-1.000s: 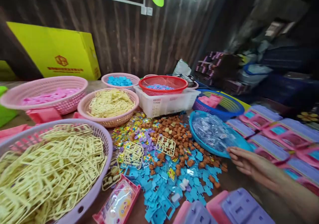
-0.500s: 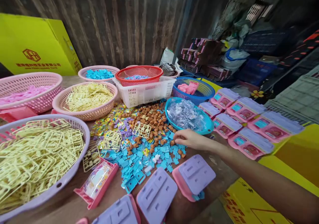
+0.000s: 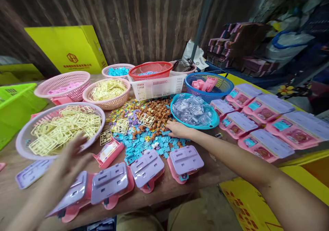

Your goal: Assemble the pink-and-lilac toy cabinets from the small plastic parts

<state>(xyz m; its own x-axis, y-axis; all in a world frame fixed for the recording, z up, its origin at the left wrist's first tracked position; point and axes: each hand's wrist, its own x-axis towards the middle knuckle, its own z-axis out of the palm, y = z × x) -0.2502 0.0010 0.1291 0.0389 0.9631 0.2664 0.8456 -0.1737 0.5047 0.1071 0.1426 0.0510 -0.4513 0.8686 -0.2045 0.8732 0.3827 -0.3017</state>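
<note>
My right hand point(image 3: 180, 130) reaches into the loose pieces, its fingers bent together at the edge of a heap of small brown pieces point(image 3: 157, 112); what they pinch, if anything, is hidden. Small blue plastic pieces point(image 3: 144, 143) lie just below it. My left hand point(image 3: 73, 159) is raised at the left, blurred, thumb and fingers apart with nothing seen in them. It is in front of a lilac basket point(image 3: 22, 140) of cream plastic frames point(image 3: 64, 128). Near it lies a pink tray point(image 3: 113, 157) with a clear packet. Pink cases with lilac lids point(image 3: 146, 167) line the front edge.
A turquoise basin point(image 3: 214, 119) of clear packets stands beyond my right hand. Stacked pink-and-lilac cases point(image 3: 267, 121) sit on the right. A white crate point(image 3: 158, 88), a red basket point(image 3: 151, 66) and a blue basket point(image 3: 228, 88) stand behind. A green crate point(image 3: 25, 104) is far left.
My left hand has come into view from the lower left. My right hand has moved left, away from the basin, to the brown pieces. The view has shifted, showing more of the table's front.
</note>
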